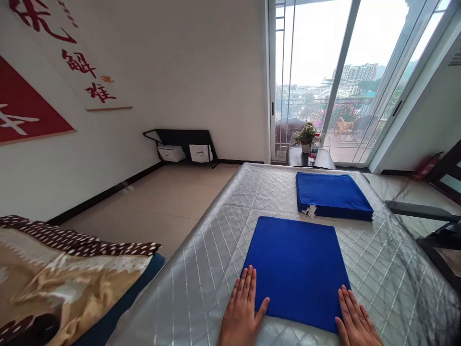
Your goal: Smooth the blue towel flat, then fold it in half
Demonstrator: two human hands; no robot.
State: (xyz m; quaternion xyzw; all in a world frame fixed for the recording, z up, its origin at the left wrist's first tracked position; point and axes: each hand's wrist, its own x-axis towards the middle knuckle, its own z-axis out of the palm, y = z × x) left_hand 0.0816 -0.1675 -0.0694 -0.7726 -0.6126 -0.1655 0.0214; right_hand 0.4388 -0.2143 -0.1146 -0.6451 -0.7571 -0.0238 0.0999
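Observation:
A flat blue fabric square (297, 266) lies on the silver quilted cover (201, 274) in front of me. My left hand (243, 305) rests at its near left corner, fingers stretched out and the thumb on the cloth. At the near right corner lies my right hand (356, 317), its fingers straight and touching the edge. Neither hand grips anything. Beyond the square sits a thick stack of folded blue fabric pieces (333, 192), with white tags showing at its near left side.
Left of the covered surface is patterned brown and cream bedding (72, 283). A chair (309, 157) at the far edge bears a potted plant (307, 137) and a water bottle (314, 148). A black rack (185, 144) stands by the wall. Dark furniture (421, 210) is at the right.

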